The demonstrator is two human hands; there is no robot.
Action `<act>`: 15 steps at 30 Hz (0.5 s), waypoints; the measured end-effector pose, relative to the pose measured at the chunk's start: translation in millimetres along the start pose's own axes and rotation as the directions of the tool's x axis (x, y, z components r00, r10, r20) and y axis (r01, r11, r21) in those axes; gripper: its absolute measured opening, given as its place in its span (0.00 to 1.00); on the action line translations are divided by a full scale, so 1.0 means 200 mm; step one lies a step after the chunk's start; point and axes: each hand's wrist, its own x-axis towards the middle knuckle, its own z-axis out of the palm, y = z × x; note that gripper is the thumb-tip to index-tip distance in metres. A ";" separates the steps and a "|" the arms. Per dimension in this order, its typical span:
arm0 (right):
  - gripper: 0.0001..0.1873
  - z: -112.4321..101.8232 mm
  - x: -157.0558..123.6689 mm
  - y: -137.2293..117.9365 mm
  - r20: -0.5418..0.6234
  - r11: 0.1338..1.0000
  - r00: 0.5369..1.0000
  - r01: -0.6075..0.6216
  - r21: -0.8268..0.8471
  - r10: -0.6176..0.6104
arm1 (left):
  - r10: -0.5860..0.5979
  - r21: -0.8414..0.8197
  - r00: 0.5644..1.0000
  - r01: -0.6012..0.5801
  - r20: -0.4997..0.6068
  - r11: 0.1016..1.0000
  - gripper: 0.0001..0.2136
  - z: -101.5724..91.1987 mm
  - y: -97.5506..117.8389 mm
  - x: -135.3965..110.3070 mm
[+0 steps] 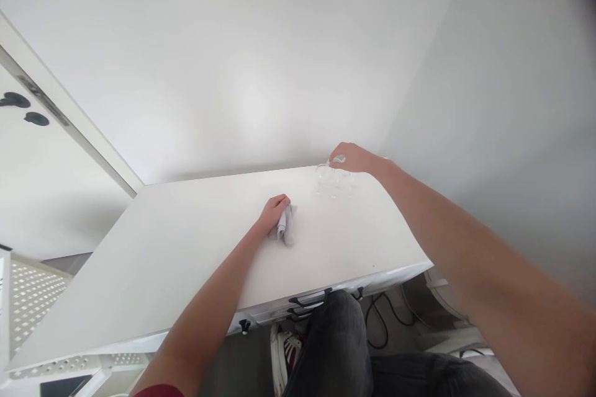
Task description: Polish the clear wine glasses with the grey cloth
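A crumpled light-grey cloth [286, 226] lies on the white top of a chest of drawers [195, 242], bunched under my left hand [274, 211], whose fingers are closed on it. Toward the back right corner stand several clear glasses [334, 180], close together and hard to tell apart against the white surface. My right hand [351, 157] reaches over them, its thumb and fingers curled around the upper part of one clear glass. The palm and wrist cover part of the group.
White walls rise behind and to the right. At left is a door with a black handle [16, 100]. Black drawer pulls [307, 301] stick out along the front, near my knee [342, 335]. Black cables [384, 322] lie on the floor, and perforated white baskets [35, 298] stand lower left.
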 end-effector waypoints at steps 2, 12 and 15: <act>0.28 0.03 -0.04 -0.03 -0.020 0.998 0.998 -0.054 -0.018 0.053 | 0.006 0.001 1.000 -0.006 0.001 1.000 0.14 0.00 0.00 0.00; 0.42 0.15 0.03 -0.03 0.040 0.966 0.968 -0.246 -0.074 0.249 | 0.013 0.035 1.000 -0.013 0.024 0.999 0.15 -0.01 -0.01 0.00; 0.42 0.21 0.04 -0.02 0.066 0.970 0.970 -0.231 -0.081 0.236 | 0.005 0.027 0.999 -0.006 0.050 1.000 0.16 0.00 -0.01 0.00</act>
